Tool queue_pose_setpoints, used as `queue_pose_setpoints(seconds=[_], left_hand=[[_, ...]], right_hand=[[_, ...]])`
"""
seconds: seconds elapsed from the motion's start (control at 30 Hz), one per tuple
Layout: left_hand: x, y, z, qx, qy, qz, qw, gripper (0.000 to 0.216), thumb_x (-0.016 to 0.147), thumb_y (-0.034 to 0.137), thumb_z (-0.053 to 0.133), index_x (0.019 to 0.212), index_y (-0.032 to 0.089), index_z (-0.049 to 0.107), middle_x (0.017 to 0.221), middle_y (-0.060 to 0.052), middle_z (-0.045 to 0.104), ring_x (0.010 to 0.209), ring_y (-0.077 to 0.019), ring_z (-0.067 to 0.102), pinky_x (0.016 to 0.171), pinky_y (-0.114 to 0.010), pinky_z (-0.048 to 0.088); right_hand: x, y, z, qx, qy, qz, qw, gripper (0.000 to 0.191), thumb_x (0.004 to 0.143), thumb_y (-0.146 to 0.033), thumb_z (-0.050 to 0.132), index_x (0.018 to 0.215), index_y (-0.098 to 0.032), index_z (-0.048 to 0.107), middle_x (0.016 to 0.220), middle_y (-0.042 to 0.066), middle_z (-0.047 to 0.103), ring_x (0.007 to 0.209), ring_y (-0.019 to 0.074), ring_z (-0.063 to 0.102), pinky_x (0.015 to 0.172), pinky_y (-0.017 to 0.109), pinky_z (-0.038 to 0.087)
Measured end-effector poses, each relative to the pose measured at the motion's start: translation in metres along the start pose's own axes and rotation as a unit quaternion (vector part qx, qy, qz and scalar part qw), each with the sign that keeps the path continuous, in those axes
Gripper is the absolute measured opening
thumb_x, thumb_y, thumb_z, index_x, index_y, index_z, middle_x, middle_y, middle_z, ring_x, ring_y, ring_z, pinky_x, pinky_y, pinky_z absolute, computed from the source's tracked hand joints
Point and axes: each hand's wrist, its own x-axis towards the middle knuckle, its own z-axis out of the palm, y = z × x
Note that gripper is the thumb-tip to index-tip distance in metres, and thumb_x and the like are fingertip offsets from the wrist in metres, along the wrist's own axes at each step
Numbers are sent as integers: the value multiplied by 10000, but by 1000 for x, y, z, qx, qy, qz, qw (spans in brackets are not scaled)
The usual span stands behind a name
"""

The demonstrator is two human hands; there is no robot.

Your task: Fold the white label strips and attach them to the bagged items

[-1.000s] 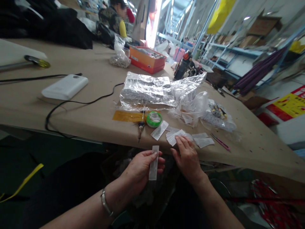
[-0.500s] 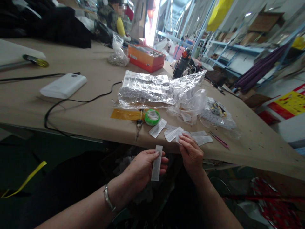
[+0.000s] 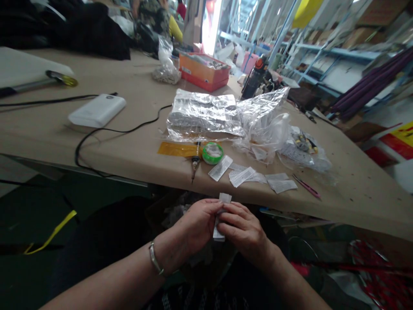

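black cloth [image 3: 97,32] sits heaped at the far left of the brown-covered counter [image 3: 138,162], and nearer me a yellow-handled tool [image 3: 66,79] rests by a white board [image 3: 29,64]. next comes a rounded white box [image 3: 97,110], with a black cable [image 3: 77,155] looping past it to the near edge. an amber sheet [image 3: 176,149] lies flat beyond that, and to its right a slim metal-tipped tool [image 3: 195,163] points towards me. below that tool, in front of the counter's edge, my left hand [image 3: 198,226] is closed, pinching a narrow pale strip [image 3: 219,235] that stands lengthwise between my two hands. a crinkled silvery packet [image 3: 203,114] lies behind, and a green round tin [image 3: 213,153] in front of it. my right hand [image 3: 245,226] is closed over the strip too, fingers bent across its face, covering most of it. above my right hand, pale printed cards [image 3: 242,177] lie loosely along the edge, then pink tweezers [image 3: 308,188], with a clear bag of small parts [image 3: 305,148] behind them.
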Motion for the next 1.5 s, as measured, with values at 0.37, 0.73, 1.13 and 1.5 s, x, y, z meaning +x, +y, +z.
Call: queue_pose_setpoints(seconds=[0.37,0.73,1.13,1.5], left_hand=[[6,-7,-5,62,51,-12,997,93,761,149,620,825,86,645,679,-71,662,550,-124,609,543,-231,498],[4,-8,2,120,111,-41,986,80,781,161,606,833,101,604,740,-105,699,595,-163,663,602,-287,557],[2,-9,3,111,106,-32,988,96,805,172,567,837,91,607,709,-93,680,582,-159,645,594,-303,546],[0,-8,-7,-3,93,53,994,68,744,58,580,726,73,644,642,-55,640,514,-83,574,484,-164,426]], right_hand=[[-15,6,-14,-29,20,62,997,300,863,-214,537,1161,-176,536,1084,81,655,1176,210,495,983,408,463],[-100,90,-53,-320,35,280,904,335,888,-192,441,1200,-127,544,1205,162,589,1171,261,511,961,475,431],[-61,52,-60,-156,227,257,926,190,842,-150,540,991,-197,649,1012,86,676,991,211,628,907,419,490],[-1,-14,15,-49,23,40,998,207,842,-108,542,1017,-168,635,1028,65,685,1123,203,556,1009,408,402]])
